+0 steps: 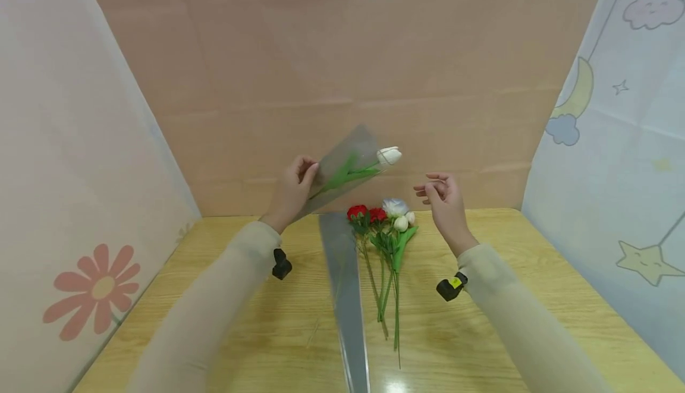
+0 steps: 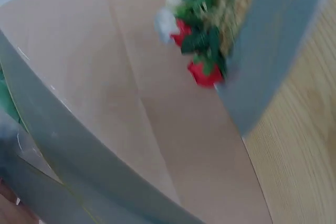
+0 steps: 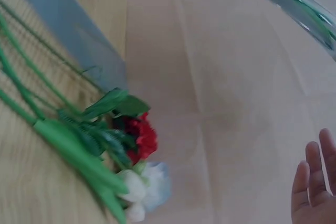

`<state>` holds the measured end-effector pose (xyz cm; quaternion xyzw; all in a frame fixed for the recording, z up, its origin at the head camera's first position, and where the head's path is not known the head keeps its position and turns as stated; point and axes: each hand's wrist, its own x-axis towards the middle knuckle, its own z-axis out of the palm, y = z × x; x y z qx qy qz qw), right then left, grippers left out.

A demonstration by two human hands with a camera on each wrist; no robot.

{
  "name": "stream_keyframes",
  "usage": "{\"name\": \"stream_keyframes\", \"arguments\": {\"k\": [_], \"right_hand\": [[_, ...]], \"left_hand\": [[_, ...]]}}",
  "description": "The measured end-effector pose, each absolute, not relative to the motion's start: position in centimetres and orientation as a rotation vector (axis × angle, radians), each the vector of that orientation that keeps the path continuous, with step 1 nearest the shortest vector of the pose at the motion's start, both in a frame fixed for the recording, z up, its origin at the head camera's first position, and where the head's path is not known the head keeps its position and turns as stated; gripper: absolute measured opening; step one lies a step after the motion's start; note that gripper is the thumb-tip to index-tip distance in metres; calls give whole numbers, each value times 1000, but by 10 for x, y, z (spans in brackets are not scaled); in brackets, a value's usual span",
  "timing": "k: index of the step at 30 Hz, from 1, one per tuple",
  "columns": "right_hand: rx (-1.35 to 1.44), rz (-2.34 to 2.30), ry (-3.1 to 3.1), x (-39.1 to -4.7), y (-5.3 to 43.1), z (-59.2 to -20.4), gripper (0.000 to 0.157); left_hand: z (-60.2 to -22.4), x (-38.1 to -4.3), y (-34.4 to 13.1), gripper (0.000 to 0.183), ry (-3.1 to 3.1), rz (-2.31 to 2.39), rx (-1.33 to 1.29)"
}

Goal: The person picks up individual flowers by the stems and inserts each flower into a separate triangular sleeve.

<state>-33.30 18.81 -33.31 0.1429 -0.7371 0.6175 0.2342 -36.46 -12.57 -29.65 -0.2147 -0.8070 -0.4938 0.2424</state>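
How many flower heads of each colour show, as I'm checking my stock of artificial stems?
Red flower heads: 2
White flower heads: 3 (one held aloft, two in the lying bunch)
Pale blue flower head: 1
Total visible: 6

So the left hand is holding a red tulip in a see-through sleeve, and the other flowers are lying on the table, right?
Not quite: the tulip is white, not red, as the head view shows. The left hand does hold it in a see-through sleeve, and the other flowers do lie on the table.
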Motion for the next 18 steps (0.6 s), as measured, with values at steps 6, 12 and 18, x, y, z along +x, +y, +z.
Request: {"name": "stream_keyframes", "arguments": {"k": [6, 12, 18], "right_hand": [[367, 1636, -2229, -330, 202, -353, 34], [355, 1628, -2334, -329, 204, -364, 34], [369, 1681, -2340, -327, 200, -371, 33]], "left_hand": [[-308, -374, -169, 25, -2470, -1121, -423], [-333, -380, -202, 24, -2651, -990, -219], [-365, -381, -223, 27, -2787, -919, -25]]}}
